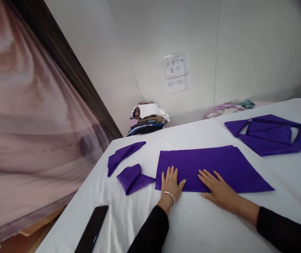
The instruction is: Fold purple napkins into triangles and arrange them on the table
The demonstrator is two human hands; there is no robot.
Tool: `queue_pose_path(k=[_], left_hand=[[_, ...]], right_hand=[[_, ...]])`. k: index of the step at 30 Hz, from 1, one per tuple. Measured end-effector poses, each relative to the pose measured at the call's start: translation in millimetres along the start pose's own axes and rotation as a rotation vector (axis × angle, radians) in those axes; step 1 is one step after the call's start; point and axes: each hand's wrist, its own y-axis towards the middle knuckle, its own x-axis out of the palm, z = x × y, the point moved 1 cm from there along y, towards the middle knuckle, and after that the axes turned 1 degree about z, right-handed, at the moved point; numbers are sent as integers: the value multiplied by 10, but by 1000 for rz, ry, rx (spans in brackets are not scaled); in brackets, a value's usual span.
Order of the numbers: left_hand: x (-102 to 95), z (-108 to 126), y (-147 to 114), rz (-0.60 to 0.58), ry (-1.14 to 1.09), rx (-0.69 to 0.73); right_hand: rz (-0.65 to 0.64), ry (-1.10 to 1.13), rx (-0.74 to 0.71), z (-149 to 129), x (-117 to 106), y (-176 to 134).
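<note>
A purple cloth napkin [205, 161] lies flat before me on the white-covered table [208, 225], its right end running out to a slanted point. My left hand [172, 184] rests flat on its lower left part, fingers apart, a silver bangle at the wrist. Toward the middle of the near edge, my right hand [217, 188] presses down with fingers stretched out; its thumb lies just off the cloth. Left of the napkin are two folded purple napkins, a nearer one [133, 179] and a farther, narrower one [124, 154].
Several folded purple napkins [269, 135] lie at the right. A black flat object [94, 228] sits near the left edge. Behind the table are a stack of folded clothes [149, 119] and more cloth [224, 109]. A pink curtain [34, 123] hangs left; handwritten paper signs [176, 70] are on the wall.
</note>
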Motion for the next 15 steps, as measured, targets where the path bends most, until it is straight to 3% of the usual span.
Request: queue_pose_path(k=[4, 7, 10, 15], left_hand=[[-105, -417, -69, 17, 28, -155], [-117, -592, -81, 42, 29, -247], [-122, -640, -68, 119, 58, -302], [-185, -556, -102, 234, 100, -252]], right_hand=[[73, -123, 192, 559, -179, -443], [114, -198, 307, 809, -316, -755], [102, -228, 357, 855, -413, -905], [80, -227, 355, 794, -470, -890]])
